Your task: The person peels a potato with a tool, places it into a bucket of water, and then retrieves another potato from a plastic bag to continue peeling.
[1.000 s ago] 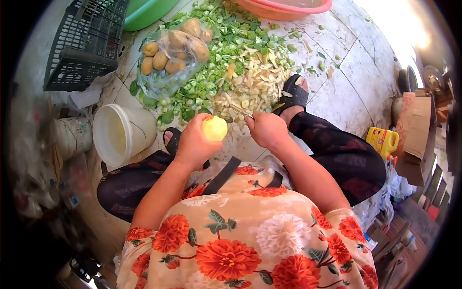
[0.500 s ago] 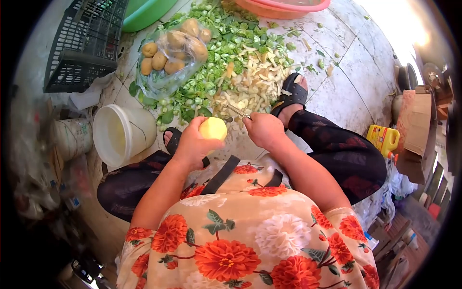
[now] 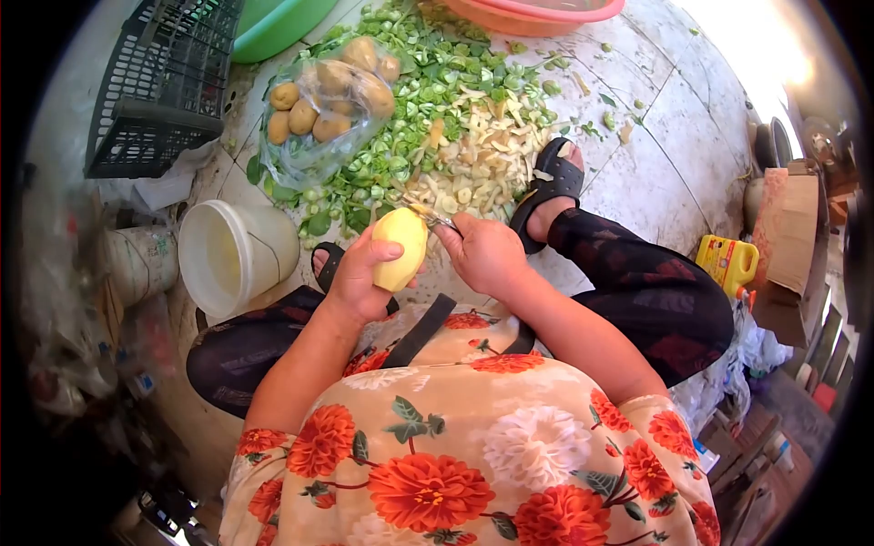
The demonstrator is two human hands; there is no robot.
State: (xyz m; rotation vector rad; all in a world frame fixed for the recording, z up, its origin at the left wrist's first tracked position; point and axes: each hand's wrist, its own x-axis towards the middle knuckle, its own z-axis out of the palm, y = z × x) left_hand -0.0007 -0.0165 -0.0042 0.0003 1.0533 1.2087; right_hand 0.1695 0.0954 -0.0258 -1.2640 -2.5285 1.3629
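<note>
My left hand (image 3: 358, 278) is closed around a peeled yellow potato (image 3: 401, 247), its long side turned up and down. In my right hand (image 3: 485, 255) is a metal peeler (image 3: 431, 217), its head at the upper right end of the potato. The fingers of the right hand wrap the handle and hide most of it. Beyond my hands lies a heap of potato peelings (image 3: 482, 150) on the floor, over and beside green leafy trimmings (image 3: 410, 109). A clear plastic bag (image 3: 309, 164) of unpeeled potatoes (image 3: 301, 116) rests on the greens.
A white bucket (image 3: 238, 255) stands at my left, with a black plastic crate (image 3: 164, 91) behind it. Green (image 3: 282, 27) and pink (image 3: 537, 16) basins are at the far side. A yellow jug (image 3: 726, 264) and a cardboard box (image 3: 790, 241) stand at the right.
My left hand has turned the potato so its long side shows. The right hand has moved left and brought the peeler against the potato.
</note>
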